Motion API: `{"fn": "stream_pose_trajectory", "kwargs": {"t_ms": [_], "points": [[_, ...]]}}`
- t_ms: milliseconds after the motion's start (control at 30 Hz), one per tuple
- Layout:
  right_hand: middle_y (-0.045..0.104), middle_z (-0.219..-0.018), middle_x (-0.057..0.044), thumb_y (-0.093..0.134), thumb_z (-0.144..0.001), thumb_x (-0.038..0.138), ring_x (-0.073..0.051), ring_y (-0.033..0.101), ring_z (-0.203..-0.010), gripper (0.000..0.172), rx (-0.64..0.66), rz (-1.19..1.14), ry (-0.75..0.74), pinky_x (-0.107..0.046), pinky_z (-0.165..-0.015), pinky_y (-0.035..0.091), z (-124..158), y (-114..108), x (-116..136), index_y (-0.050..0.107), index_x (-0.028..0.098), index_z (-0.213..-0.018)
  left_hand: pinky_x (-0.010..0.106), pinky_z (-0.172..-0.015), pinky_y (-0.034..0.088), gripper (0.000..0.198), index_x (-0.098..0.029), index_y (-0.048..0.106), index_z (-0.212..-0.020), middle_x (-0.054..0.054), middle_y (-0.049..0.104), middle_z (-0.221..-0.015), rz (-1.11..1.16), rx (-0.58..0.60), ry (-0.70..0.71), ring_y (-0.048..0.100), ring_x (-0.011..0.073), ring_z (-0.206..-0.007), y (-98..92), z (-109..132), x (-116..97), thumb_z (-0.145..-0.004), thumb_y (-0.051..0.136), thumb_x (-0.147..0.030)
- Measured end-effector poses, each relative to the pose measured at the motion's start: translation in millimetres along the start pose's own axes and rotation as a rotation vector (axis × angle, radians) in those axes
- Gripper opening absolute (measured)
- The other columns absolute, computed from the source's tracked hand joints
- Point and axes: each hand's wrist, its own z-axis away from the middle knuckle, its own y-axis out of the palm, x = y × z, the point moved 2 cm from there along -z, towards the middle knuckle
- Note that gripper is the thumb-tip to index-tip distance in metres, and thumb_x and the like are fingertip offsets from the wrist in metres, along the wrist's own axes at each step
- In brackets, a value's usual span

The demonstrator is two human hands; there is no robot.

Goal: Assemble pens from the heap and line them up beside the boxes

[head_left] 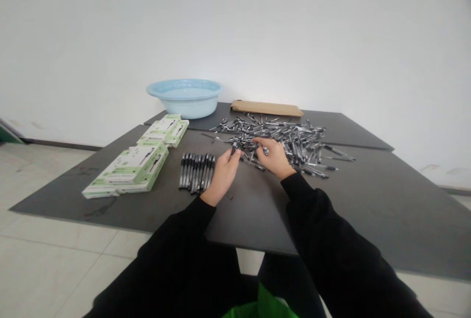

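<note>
A large loose pile of pens (300,141) with black caps lies on the dark table (253,210). My left hand (223,173) is closed around black-capped pens, whose ends show at its fingertips, in front of the pile. At the pile's near edge, my right hand (274,157) has its thumb and index finger bent toward the pens; whether it grips one is too small to tell. Left of my left wrist, a row of pens (196,173) lies side by side, caps pointing away from me.
Green and white boxes (128,166) are stacked at the left, with more boxes (165,129) behind them. A light blue basin (187,102) stands at the back left. Flat brown cardboard (267,108) lies behind the pile, near the white wall.
</note>
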Motion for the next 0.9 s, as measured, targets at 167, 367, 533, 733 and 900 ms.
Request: {"fn": "stream_pose_trajectory", "kwargs": {"t_ms": [167, 367, 533, 733, 900], "points": [[0.077, -0.088, -0.006, 0.064, -0.083, 0.034, -0.021, 0.073, -0.080, 0.018, -0.109, -0.444, 0.273, -0.035, -0.077, 0.058, 0, -4, 7, 0.072, 0.020, -0.092, 0.022, -0.045, 0.023, 0.044, -0.014, 0.059, -0.090, -0.008, 0.033, -0.055, 0.024, 0.159, 0.040, 0.028, 0.0077, -0.045, 4.7, 5, -2, -0.095, 0.040, -0.054], [0.067, -0.067, 0.001, 0.074, -0.074, 0.037, -0.016, 0.067, -0.058, 0.024, -0.284, -0.781, 0.441, -0.031, -0.059, 0.058, -6, -10, 3, 0.059, 0.020, -0.082, 0.022, -0.047, 0.026, 0.044, -0.013, 0.058, -0.109, -0.007, 0.035, -0.058, -0.014, 0.289, 0.114, 0.032, 0.0088, -0.049, 9.2, 10, -6, -0.096, 0.044, -0.051], [0.067, -0.068, 0.004, 0.075, -0.074, 0.038, -0.013, 0.066, -0.060, 0.032, -0.320, -0.860, 0.424, -0.023, -0.053, 0.054, -10, -18, 2, 0.049, 0.022, -0.084, 0.022, -0.048, 0.028, 0.042, -0.012, 0.058, -0.110, -0.006, 0.037, -0.060, -0.056, 0.325, 0.119, 0.034, 0.0092, -0.050, 11.2, 12, -8, -0.096, 0.044, -0.050], [0.070, -0.070, 0.006, 0.082, -0.069, 0.042, -0.016, 0.073, -0.066, 0.053, -0.288, -1.028, 0.477, -0.027, -0.059, 0.060, -12, -17, 12, 0.040, 0.025, -0.097, 0.022, -0.049, 0.030, 0.035, -0.016, 0.060, -0.108, -0.005, 0.040, -0.063, -0.128, 0.328, 0.100, 0.038, 0.0098, -0.052, 10.7, 11, -4, -0.096, 0.043, -0.045], [0.073, -0.074, 0.002, 0.084, -0.066, 0.041, -0.019, 0.075, -0.070, 0.056, -0.309, -1.067, 0.543, -0.028, -0.060, 0.062, -12, -17, 16, 0.042, 0.023, -0.098, 0.023, -0.051, 0.032, 0.033, -0.017, 0.061, -0.105, -0.004, 0.044, -0.066, -0.135, 0.339, 0.120, 0.042, 0.0102, -0.055, 10.7, 9, -3, -0.095, 0.044, -0.044]]}}
